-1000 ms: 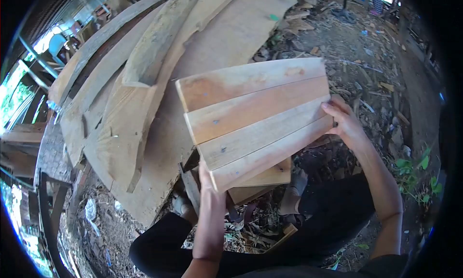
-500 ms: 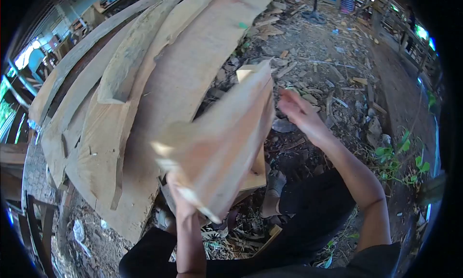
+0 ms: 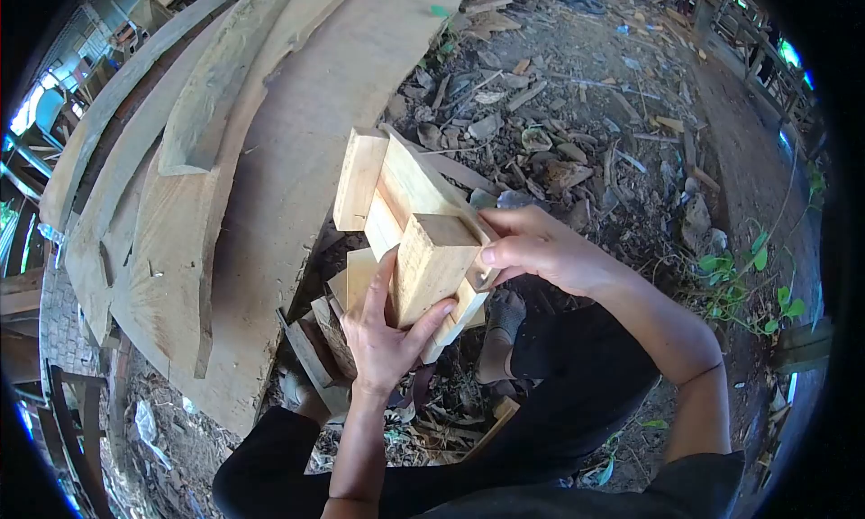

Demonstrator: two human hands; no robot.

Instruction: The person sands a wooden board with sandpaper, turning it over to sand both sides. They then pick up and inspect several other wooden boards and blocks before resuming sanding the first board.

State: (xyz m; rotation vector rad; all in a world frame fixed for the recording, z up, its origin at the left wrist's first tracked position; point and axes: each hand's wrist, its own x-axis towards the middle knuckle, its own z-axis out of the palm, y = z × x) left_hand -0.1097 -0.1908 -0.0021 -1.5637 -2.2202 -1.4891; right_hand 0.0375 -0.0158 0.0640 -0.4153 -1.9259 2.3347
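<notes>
A pale wooden assembly (image 3: 416, 178) of boards and blocks is held tilted in front of me, over the ground. My left hand (image 3: 383, 339) is closed round a thick block (image 3: 434, 265) near its lower end, thumb on one side and fingers on the other. On the right, my right hand (image 3: 536, 250) pinches the edge of the assembly beside that block, thumb on top. A smaller block (image 3: 360, 178) sticks out at the assembly's upper left end. Part of the underside is hidden.
Large curved wooden slabs (image 3: 297, 159) lie along the left. Wood offcuts (image 3: 317, 343) sit below my left hand. Chips and debris (image 3: 577, 150) cover the ground ahead, and a leafy plant (image 3: 721, 265) grows at the right. My foot (image 3: 498, 343) is below the assembly.
The assembly has turned over, from its broad flat face to the side with the blocks. My right hand has come in and taken hold of its edge. The camera view has shifted slightly.
</notes>
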